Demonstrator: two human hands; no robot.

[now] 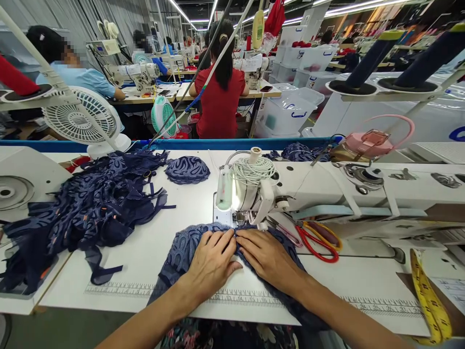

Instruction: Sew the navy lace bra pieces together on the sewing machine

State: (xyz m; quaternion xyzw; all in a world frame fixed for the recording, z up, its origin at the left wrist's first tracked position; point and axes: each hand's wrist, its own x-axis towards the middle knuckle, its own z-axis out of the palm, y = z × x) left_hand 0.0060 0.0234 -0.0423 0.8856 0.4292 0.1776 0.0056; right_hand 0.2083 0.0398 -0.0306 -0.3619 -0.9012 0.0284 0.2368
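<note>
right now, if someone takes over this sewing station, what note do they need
Left hand and right hand: both flat on the navy blue lace piece, fingertips meeting just in front of the white sewing machine's head.
Pile of navy lace pieces lies to the left; one navy lace cup behind.
Red and yellow handled scissors lie to the right, yellow tape measure at the far right.
How far the seam has got cannot be seen.

Single head view, looking forward-down, close over sewing machine point(254, 194); workshop behind.

Navy lace cloth point(181, 252) is looking openwork and rough; the table point(145, 252) is showing smooth, matt, perhaps laminate; scissors point(319, 237) gleaming, plastic-handled.
</note>
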